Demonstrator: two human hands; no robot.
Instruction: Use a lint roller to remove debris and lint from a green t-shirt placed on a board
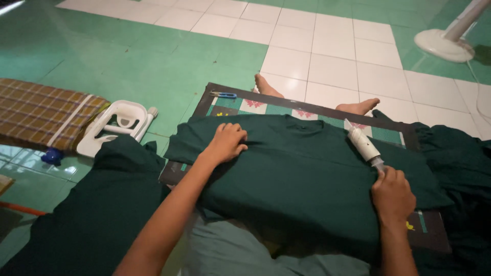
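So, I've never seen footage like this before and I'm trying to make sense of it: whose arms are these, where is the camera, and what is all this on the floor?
There is no machine here. The one picture comes from a camera worn on a person's head, looking down, so the two bare arms are that person's own. Their bare feet show further out. They sit on a green and white tiled floor, with a dark-bordered patterned mat in front of them. A dark green garment is spread flat over the mat. The left hand presses flat on the cloth. The right hand grips a white tube-shaped handheld tool, whose far end rests on the garment. Nearby lie more dark green cloth, a white plastic stand, a brown checked padded board and a white fan base.
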